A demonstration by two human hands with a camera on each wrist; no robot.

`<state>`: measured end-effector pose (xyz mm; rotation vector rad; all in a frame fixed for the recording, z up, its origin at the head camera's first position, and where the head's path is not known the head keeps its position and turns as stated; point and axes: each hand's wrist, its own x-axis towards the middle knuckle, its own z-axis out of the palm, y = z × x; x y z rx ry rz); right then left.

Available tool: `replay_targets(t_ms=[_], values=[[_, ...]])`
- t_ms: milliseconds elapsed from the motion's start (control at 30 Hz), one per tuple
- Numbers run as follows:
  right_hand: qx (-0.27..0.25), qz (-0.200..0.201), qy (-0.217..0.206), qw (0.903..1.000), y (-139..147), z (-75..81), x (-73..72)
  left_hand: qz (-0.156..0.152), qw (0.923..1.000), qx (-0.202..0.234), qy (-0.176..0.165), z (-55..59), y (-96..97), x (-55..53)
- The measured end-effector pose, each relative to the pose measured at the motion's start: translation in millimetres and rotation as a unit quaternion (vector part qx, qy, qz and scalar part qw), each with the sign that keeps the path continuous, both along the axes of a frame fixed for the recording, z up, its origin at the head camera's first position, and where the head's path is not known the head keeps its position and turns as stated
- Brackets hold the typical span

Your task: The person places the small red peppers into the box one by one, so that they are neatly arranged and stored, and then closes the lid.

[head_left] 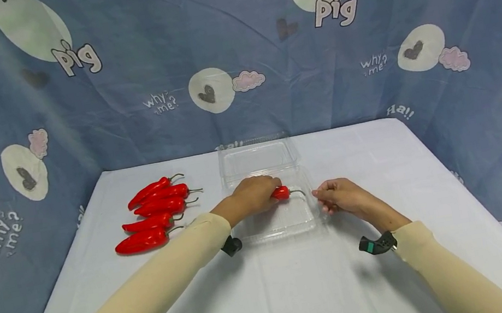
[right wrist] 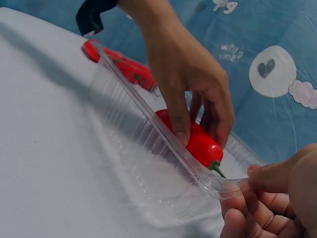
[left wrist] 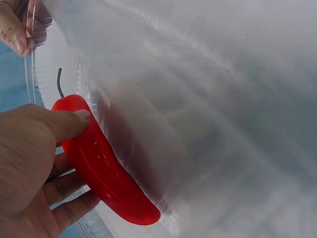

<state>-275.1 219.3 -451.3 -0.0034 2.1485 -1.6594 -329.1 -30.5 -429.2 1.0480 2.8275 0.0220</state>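
Observation:
A clear plastic clamshell box (head_left: 287, 223) lies with its lid (head_left: 256, 158) folded back on the white table. My left hand (head_left: 254, 193) grips a red chili pepper (left wrist: 106, 168) between thumb and fingers, inside the box's base. The pepper's green stem points right, toward my right hand (head_left: 340, 197). In the right wrist view, the thumb and fingers of that hand pinch the corner (right wrist: 223, 188) of the box's rim. Whether the pepper touches the box floor I cannot tell.
Several red chili peppers (head_left: 145, 240) lie in a stack of rows at the left of the table (head_left: 303, 291), stems to the right. A blue printed cloth (head_left: 130, 88) hangs behind and at both sides.

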Motion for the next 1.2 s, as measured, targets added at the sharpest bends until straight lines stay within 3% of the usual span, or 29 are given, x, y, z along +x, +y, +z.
replay_targets(t_ms=[300, 567, 833, 1200], values=[[0.005, 0.000, 0.000, 1.0000, -1, 0.3, 1.6, 0.002, 1.0000, 0.000, 0.006, -0.8, -4.9, 0.9], [0.003, 0.000, 0.002, 1.0000, -2, 0.1, 1.3, -0.004, 0.9999, 0.011, 0.002, 5.2, -14.4, 1.3], [0.000, -0.002, 0.003, 1.0000, -2, -1.4, 1.7, -0.019, 0.9977, 0.061, -0.024, 16.3, -29.2, 1.4], [0.015, -0.008, 0.006, 0.9998, -3, -0.9, 1.8, -0.015, 0.9917, 0.122, -0.038, 31.8, -56.3, 14.2]])
